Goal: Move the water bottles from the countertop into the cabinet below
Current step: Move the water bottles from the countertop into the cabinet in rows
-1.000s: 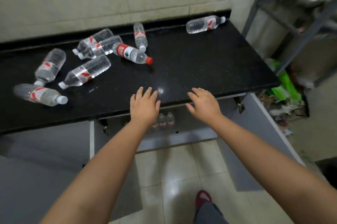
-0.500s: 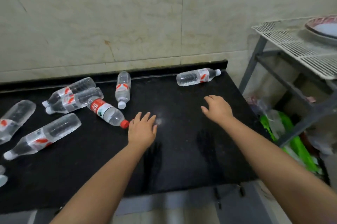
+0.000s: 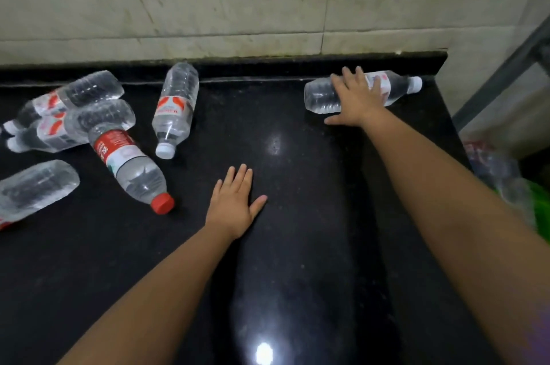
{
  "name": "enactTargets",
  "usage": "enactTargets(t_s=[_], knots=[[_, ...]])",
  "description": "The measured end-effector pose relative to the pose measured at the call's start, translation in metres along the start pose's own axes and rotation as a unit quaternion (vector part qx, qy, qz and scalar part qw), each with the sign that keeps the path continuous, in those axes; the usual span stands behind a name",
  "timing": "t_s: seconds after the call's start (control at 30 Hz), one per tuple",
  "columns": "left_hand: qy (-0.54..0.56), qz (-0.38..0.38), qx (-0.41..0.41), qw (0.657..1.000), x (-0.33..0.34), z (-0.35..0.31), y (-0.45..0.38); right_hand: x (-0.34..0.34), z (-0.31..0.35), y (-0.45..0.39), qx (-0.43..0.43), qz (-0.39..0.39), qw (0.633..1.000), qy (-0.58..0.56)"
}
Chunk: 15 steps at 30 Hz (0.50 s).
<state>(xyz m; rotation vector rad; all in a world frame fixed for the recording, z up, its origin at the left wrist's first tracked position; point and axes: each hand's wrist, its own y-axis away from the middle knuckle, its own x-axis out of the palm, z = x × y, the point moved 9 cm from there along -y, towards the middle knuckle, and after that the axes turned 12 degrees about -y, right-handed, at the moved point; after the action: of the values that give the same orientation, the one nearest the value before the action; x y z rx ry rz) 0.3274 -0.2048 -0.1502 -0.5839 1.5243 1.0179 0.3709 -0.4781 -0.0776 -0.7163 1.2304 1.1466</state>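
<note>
Several clear water bottles lie on their sides on the black countertop (image 3: 297, 260). One white-capped bottle (image 3: 400, 87) rests at the back right by the wall; my right hand (image 3: 355, 100) lies on top of it, fingers spread over its label and thumb out toward the counter, not closed around it. My left hand (image 3: 235, 204) hovers flat and empty over the counter's middle. Just left of it lies a red-capped bottle (image 3: 131, 165). Behind that, a white-capped bottle (image 3: 175, 108) points toward me. Further bottles (image 3: 71, 114) are piled at the left edge. The cabinet is out of view.
A tiled wall (image 3: 238, 1) runs behind the counter. The counter ends at the right, where a grey metal rack leg (image 3: 506, 67) stands. Below it lie a green bag (image 3: 538, 201) and crumpled plastic.
My right hand has reached forward and landed on the back-right bottle. My left hand stays open near the red-capped bottle. The view has moved closer over the counter, and the cabinet has dropped out of sight.
</note>
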Motion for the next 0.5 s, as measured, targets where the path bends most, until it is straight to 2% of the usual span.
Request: enactTargets(t_s=[0.13, 0.23, 0.3, 0.4, 0.5], knots=[[0.011, 0.005, -0.006, 1.0, 0.001, 0.0, 0.0, -0.019, 0.005, -0.011, -0.071, -0.068, 0.995, 0.001], [0.032, 0.029, 0.012, 0.999, -0.004, -0.004, 0.002, -0.018, 0.019, 0.011, -0.111, -0.046, 0.993, -0.017], [0.067, 0.014, 0.029, 0.997, -0.014, -0.004, 0.009, -0.012, 0.035, 0.035, -0.136, -0.023, 0.99, -0.024], [0.082, -0.082, 0.066, 0.991, -0.041, 0.003, 0.036, 0.007, 0.076, 0.084, -0.194, 0.025, 0.98, -0.021], [0.029, -0.228, 0.083, 0.97, -0.073, 0.025, 0.074, 0.032, 0.116, 0.141, -0.248, 0.047, 0.967, -0.026]])
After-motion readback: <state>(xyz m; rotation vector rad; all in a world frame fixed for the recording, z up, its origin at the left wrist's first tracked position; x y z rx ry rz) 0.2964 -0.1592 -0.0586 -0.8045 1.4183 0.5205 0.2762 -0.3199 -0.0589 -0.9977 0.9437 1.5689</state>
